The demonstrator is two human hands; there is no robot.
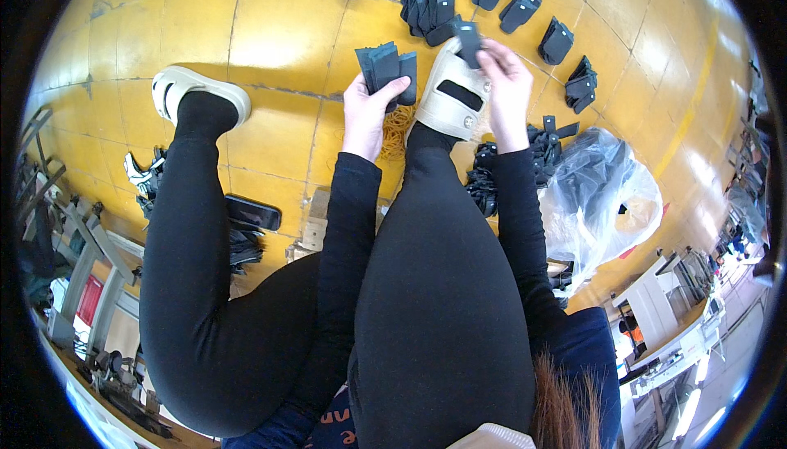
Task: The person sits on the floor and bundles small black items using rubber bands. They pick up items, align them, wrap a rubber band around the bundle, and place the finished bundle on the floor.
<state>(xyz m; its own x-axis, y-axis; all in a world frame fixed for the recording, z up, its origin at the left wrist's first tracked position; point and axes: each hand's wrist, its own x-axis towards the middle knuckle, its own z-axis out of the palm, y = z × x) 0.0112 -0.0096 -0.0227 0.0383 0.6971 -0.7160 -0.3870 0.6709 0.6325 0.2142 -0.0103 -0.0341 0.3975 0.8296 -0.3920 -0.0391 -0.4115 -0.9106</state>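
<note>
My left hand (370,113) is closed around a small stack of dark fabric pieces (382,70), its thumb pressed over the front. To its right, my right hand (508,80) pinches a single dark fabric piece (467,43) with a small pale label near the top. That piece hangs over the toe of my beige shoe (451,92). The two hands are apart, with the shoe between them. Just behind the left hand, yellow rubber bands (397,133) lie in a heap on the floor, partly hidden by my hand and leg.
Several bundles of similar dark pieces (428,8) are spread over the yellow tiled floor (279,22) ahead and to the right. Loose dark pieces (545,150) lie beside a clear plastic bag (602,195). At left are a phone (254,213) and my other beige shoe (201,92).
</note>
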